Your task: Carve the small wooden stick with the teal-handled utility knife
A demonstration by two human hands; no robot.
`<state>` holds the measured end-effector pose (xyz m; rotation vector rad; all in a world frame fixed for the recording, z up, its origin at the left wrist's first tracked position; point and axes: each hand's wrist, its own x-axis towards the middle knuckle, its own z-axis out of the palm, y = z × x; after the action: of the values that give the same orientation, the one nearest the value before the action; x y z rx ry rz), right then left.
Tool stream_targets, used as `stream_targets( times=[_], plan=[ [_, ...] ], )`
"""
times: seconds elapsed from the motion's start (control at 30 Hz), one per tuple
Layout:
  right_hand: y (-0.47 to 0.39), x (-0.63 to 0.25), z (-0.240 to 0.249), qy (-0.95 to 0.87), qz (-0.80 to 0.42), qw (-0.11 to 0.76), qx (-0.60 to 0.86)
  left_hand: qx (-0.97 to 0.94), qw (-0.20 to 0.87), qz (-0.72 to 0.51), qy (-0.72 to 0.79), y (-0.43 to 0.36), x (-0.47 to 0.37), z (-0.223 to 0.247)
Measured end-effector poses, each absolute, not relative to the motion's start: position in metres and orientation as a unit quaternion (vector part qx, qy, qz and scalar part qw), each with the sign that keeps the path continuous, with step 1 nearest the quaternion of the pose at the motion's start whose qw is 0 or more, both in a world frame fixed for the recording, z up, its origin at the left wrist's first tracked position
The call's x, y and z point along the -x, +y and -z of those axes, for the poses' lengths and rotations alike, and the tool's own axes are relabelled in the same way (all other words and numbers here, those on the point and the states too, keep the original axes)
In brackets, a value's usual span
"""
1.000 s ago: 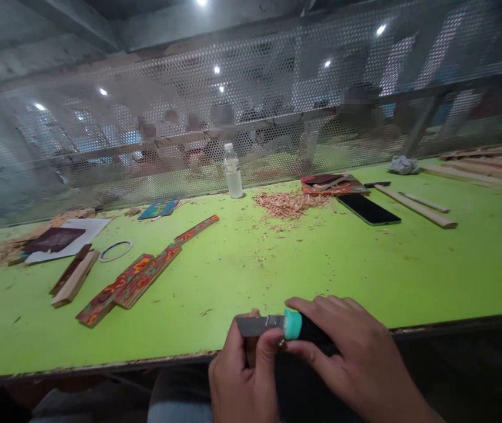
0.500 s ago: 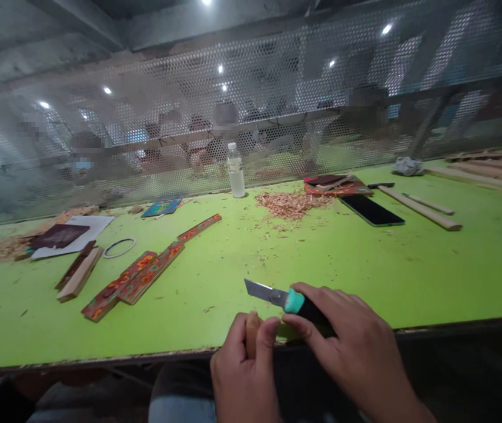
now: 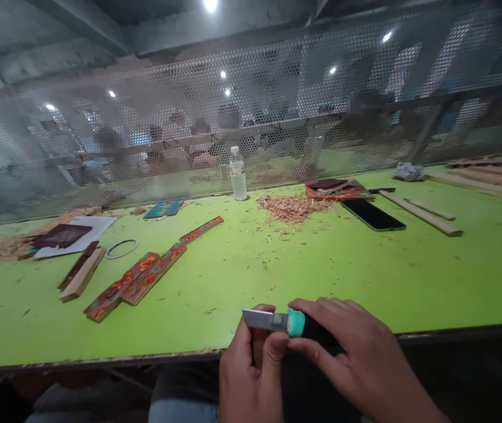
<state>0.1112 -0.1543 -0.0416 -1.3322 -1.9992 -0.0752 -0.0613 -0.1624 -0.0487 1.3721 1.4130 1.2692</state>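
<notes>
Pale blue cloth covered a leg (image 3: 183, 408) at the bottom of my view. Just beyond it I watched the left hand (image 3: 251, 376) close its thumb and curled fingers around a small piece of brown wood (image 3: 258, 348), mostly hidden, at the near edge of the green table (image 3: 321, 264). My feed showed the right hand (image 3: 350, 341) wrapped firmly around the black handle of a knife (image 3: 295, 323) with a turquoise collar. Its blade pointed left across the top of the wood, past the left thumb; I could not tell whether steel touched wood.

Farther out, to the left, I saw flower-patterned strips (image 3: 154, 273) lying overlapped, then a pale wooden block (image 3: 84, 275) and a white ring (image 3: 121, 248). On the right, a phone (image 3: 373, 214) rested flat near a long rounded stick (image 3: 422, 214). Left of the phone spread a heap of shavings (image 3: 293, 208), and behind that, farther left, a clear bottle (image 3: 237, 176) stood upright. Beyond everything I made out a perforated screen (image 3: 277, 76), with people blurred behind it.
</notes>
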Motion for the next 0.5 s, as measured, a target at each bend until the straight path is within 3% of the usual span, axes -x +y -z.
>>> stream_targets(
  times=[0.2,0.5],
  plan=[
    [-0.1556,-0.1142,0.0401,-0.791,0.005,0.332,0.513,-0.538,0.371,-0.509,0.560,-0.1613,0.0600,0.0504],
    [-0.1566,-0.1079,0.0457,-0.773,0.041,0.355,0.525,-0.524,0.332,-0.490,0.612,-0.1615,0.0569,0.0463]
  ],
)
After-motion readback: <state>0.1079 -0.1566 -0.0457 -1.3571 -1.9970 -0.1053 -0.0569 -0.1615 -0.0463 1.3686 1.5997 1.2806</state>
